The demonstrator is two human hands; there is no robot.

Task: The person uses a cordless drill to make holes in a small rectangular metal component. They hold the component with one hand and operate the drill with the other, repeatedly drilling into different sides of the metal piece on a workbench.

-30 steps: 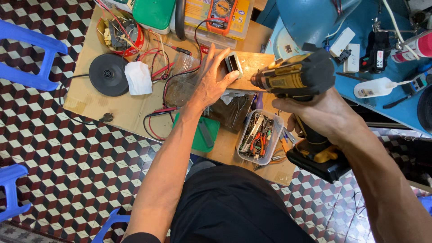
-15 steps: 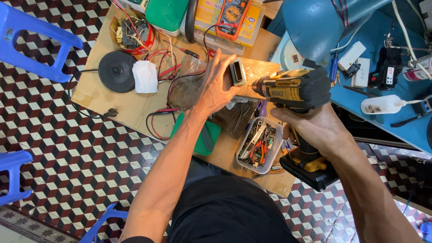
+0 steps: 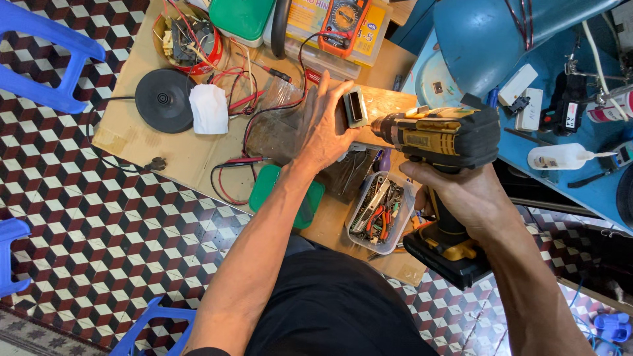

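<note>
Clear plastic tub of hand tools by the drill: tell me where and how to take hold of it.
Grip the clear plastic tub across its two long walls, coming from above at its near end. It lies narrow with its top open, tools heaped inside, and the cordless drill in the right hand crowds its far end.

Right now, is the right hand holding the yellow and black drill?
Yes, the right hand is wrapped around the handle of the yellow and black drill, which points toward the left hand.
</note>
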